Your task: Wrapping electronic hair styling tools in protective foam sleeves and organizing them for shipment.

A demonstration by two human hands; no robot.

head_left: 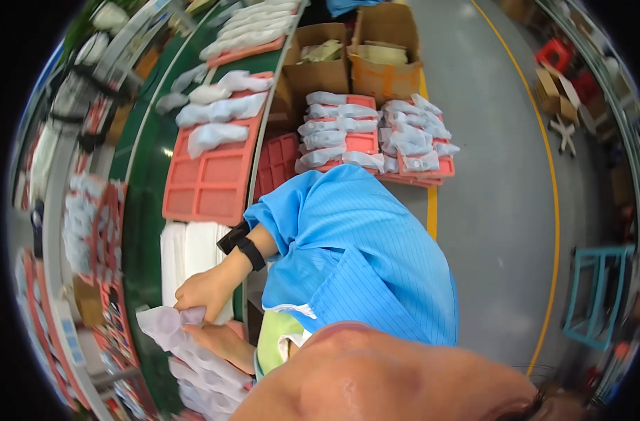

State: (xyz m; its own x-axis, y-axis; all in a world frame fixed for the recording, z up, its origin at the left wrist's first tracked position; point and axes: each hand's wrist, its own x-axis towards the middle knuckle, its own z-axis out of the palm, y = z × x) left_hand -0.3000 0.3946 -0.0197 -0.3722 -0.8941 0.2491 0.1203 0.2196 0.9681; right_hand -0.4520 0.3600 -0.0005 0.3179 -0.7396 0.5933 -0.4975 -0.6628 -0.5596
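Observation:
A translucent white wrapping pouch [164, 324] with a round shape showing through it is held in both my hands over the green bench. My right hand [209, 289], with a black band at the wrist, pinches its upper edge, fingers curled. Just below, my left hand [225, 345] grips the same pouch from the near side; its fingertips are partly hidden. More wrapped pieces [207, 382] lie in a row close under my left hand. Beside my right hand is a stack of white sheets or sleeves [186, 245].
A pink compartment tray [207, 189] with several wrapped pieces lies farther along the green bench [141, 259]. Loaded trays [421, 165] are stacked behind the bench, near open cardboard boxes [384, 52]. Shelving with more trays [91, 231] runs along the left. A blue-green frame [597, 298] stands far right.

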